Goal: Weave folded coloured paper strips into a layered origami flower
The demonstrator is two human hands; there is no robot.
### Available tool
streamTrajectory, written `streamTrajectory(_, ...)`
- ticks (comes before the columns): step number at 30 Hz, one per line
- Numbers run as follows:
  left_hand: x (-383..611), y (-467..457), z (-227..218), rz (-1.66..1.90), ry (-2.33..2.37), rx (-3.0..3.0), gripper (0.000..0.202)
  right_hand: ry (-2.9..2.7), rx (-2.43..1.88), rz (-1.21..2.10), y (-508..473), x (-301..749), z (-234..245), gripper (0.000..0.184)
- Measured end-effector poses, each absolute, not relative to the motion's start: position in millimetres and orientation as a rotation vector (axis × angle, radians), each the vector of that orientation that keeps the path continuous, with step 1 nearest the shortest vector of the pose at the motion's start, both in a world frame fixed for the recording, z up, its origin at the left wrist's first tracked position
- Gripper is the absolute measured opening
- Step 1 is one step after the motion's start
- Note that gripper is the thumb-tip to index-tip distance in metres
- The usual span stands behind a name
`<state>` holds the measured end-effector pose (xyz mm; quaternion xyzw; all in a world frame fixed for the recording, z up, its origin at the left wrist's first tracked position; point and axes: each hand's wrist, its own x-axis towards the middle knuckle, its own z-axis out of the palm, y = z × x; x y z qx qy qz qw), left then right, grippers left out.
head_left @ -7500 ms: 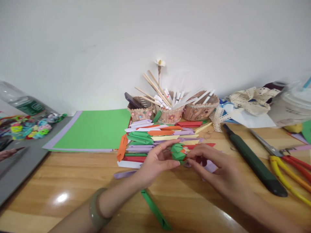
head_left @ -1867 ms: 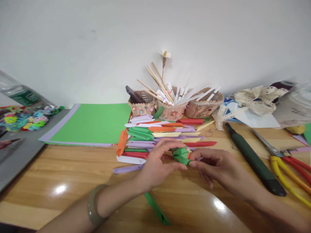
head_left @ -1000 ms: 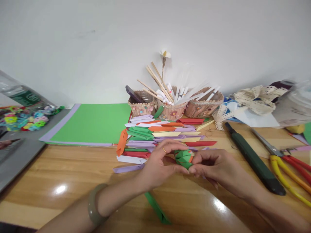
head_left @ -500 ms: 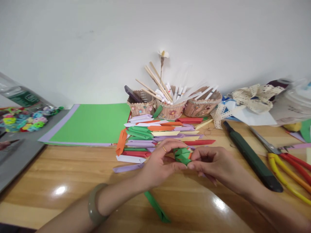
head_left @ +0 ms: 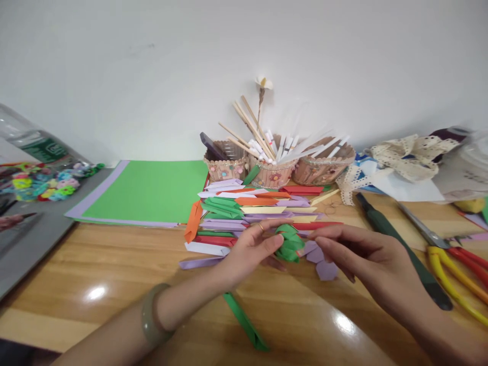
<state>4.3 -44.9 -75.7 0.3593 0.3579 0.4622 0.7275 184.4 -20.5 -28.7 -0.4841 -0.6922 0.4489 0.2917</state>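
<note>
My left hand [head_left: 251, 254] holds a woven ball of folded green paper [head_left: 288, 244], its thumb pressed on the near side. Hints of orange show between the ball's strips. Just to the right, my right hand [head_left: 366, 254] is off the ball, fingers loosely bent and no object visible between them. Lilac folded paper pieces [head_left: 326, 269] lie on the table beneath the right fingertips. One folded green strip [head_left: 246, 323] rests in front of my left forearm. Behind both hands spread rows of folded paper strips [head_left: 223, 207] in green, orange, lilac, red, white and yellow.
Green and lilac sheets [head_left: 145, 193] lie back left, beside a grey surface with colourful trinkets [head_left: 57, 183] and a bottle [head_left: 38, 145]. Decorated baskets [head_left: 272, 175] hold sticks and pens. At right are a dark green tool [head_left: 400, 249], scissors [head_left: 438, 249] and lace ribbon [head_left: 407, 152].
My right hand has drawn away from the green ball to the right, uncovering the lilac pieces. My left hand keeps hold of the ball, which has turned. The view has shifted slightly.
</note>
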Motion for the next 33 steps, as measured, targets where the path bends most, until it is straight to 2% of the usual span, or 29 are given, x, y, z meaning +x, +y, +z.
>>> streamTrajectory(4, 2, -44, -76, 0.937, 0.718, 0.639, 0.038, -1.981, -1.073, 1.031, -20, 187, -34, 0.015)
streamTrajectory(7, 2, -44, -76, 0.879, 0.703, 0.625, 0.040, -2.073, -0.904, 0.989, -19, 186, -38, 0.014)
streamTrajectory(14, 4, -44, -81, 0.776, 0.720, 0.639, 0.037, -2.157, -0.920, 1.026, -17, 182, -36, 0.004)
streamTrajectory(20, 4, -44, -83, 0.691, 0.714, 0.617, 0.036, -2.191, -1.036, 1.204, -20, 178, -33, 0.021)
streamTrajectory(33, 1, -40, -86, 0.612, 0.628, 0.495, 0.040, -1.993, -1.051, 1.127, -16, 183, -39, 0.020)
